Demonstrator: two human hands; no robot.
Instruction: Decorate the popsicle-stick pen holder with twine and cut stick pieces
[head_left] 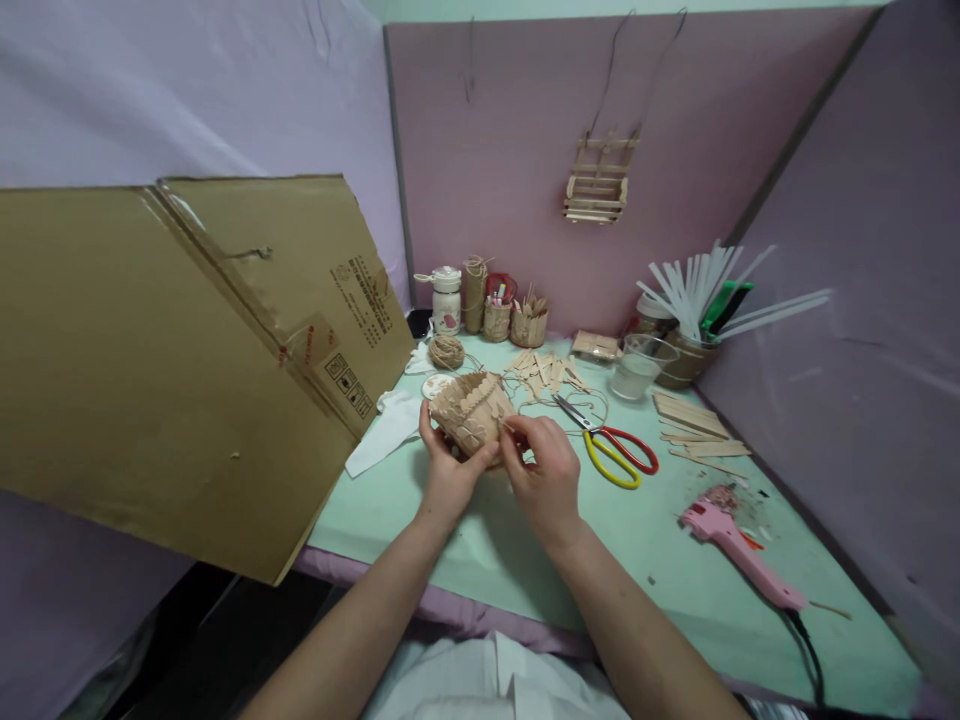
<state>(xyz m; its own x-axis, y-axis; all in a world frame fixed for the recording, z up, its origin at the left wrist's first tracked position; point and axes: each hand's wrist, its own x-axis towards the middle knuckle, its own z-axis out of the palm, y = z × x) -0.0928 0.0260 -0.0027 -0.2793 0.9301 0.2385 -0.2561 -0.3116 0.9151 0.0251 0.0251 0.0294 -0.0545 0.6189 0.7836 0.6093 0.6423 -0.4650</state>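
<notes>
A small basket (471,412), tan and wood-like with a scalloped rim and flat petal-shaped pieces on its side, is tilted above the table. My left hand (450,478) is wrapped around its left side and underside, thumb at the front. At the basket's right side, the fingers of my right hand (546,468) are pinched together; what lies between them is too small to make out. Thin twine (568,430) runs loosely behind my right hand. Scissors (606,442) with red and yellow handles lie to the right, blades partly apart.
Craft sticks (546,372), a twine ball (446,351) and a plastic cup (640,370) are behind the basket. A pink glue gun (739,550) lies at right with its cord. Glue sticks (697,290) stand in a holder. A large cardboard sheet (247,370) leans at left.
</notes>
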